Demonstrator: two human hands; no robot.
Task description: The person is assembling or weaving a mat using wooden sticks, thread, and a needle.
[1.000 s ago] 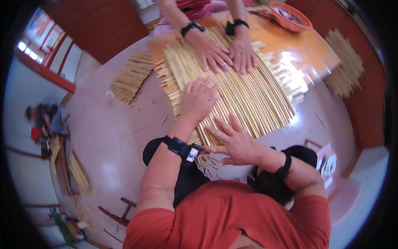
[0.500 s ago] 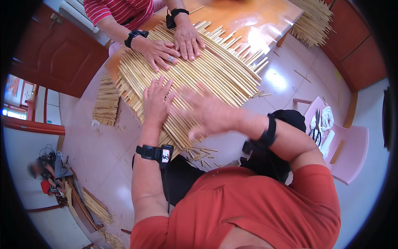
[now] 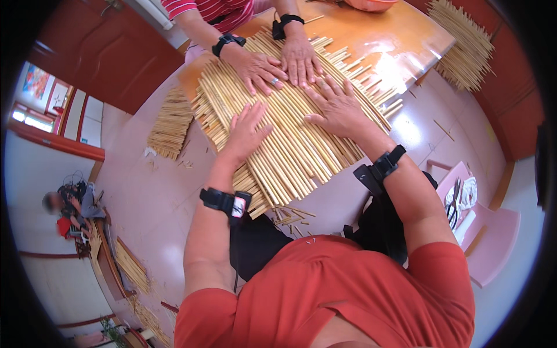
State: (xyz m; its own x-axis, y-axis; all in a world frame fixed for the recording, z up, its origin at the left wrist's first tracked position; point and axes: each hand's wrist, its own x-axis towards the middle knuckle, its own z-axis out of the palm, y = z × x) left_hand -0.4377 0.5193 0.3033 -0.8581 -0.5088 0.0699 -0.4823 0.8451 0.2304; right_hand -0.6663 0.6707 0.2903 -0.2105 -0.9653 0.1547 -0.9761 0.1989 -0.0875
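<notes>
Sticks (image 3: 296, 153) at frame centre, side by side on table (image 3: 400, 43), long axis upper left to lower right. Left hand (image 3: 246, 133) lies across their left part, right hand (image 3: 339, 110) their right; both palm-down, fingers extended, gripping nothing.

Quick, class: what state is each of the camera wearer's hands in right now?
Left hand: open, palm down on the yellow sticks, holding nothing.
Right hand: open, palm down on the same sticks, holding nothing.
</notes>
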